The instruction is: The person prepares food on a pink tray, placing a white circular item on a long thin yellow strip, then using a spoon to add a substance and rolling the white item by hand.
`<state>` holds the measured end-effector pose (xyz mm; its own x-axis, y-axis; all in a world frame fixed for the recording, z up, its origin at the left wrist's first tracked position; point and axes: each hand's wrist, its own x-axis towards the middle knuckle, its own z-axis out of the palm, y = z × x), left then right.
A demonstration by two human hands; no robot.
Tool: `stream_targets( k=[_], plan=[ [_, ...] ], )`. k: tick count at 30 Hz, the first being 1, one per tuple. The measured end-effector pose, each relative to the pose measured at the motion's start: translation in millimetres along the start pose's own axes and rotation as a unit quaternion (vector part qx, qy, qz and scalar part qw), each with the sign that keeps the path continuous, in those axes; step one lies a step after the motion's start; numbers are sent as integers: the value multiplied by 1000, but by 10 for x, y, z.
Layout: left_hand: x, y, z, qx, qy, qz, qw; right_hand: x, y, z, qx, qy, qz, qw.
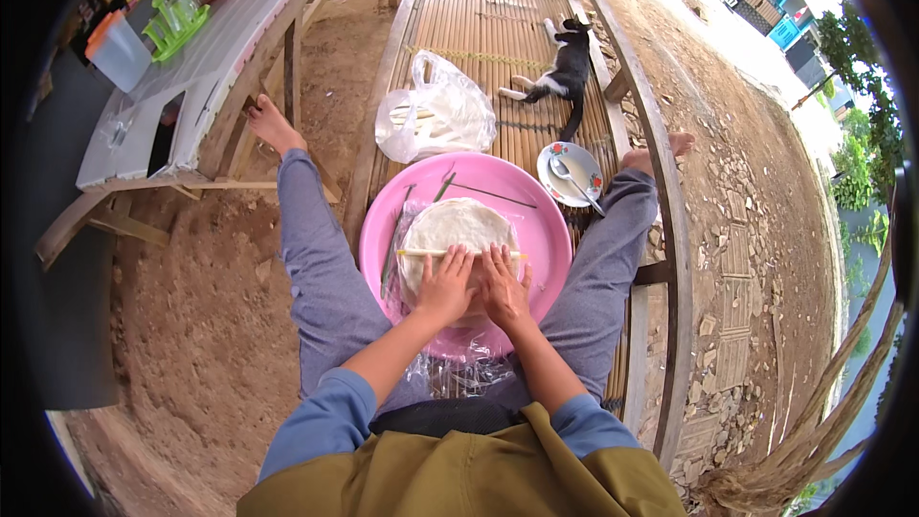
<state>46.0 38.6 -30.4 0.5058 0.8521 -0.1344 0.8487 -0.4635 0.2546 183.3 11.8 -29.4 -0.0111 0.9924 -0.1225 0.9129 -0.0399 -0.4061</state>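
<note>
A round pink plastic basin (554, 258) stands between my legs. In it lies a stack of round, pale, thin dough sheets (459, 219), with clear plastic film around it. Across the stack runs a thin pale roll (423, 253), yellowish at its ends. My left hand (446, 286) and my right hand (505, 287) rest side by side, palms down, fingertips on the roll; neither is closed round it. Green stem-like strips (444, 187) lie in the basin beyond and left of the stack. Just past the basin's right rim is a floral bowl (590, 165) with a metal spoon (562, 171).
A plastic bag (459, 115) of pale flat pieces sits beyond the basin on the bamboo bench (474, 7). A black-and-white cat (567, 68) lies beside it. A wooden rail (671, 230) runs along the right. At left, a table (208, 57) holds a green rack and containers.
</note>
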Motion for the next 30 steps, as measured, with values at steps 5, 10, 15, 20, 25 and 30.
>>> stream_targets(
  k=[5, 10, 15, 20, 25, 30],
  plan=[
    [96, -25, 15, -4, 41, -3, 999, 42, -8, -53, 26, -23, 23, 999],
    [173, 5, 13, -11, 145, 29, 989, 171, 42, -82, 37, -32, 34, 998],
    [381, -67, -7, -10, 251, 56, 966, 213, 100, -31, 73, 24, 67, 995],
    [511, -155, -46, 17, 262, 67, 963, 221, 218, -88, 121, 90, 128, 980],
    [387, -123, -99, 22, 214, 107, 971, 183, 300, -93, 156, 151, 143, 966],
    [93, -90, -115, 24, 167, 111, 979, -35, 179, -192, 133, 91, 38, 986]
  ],
)
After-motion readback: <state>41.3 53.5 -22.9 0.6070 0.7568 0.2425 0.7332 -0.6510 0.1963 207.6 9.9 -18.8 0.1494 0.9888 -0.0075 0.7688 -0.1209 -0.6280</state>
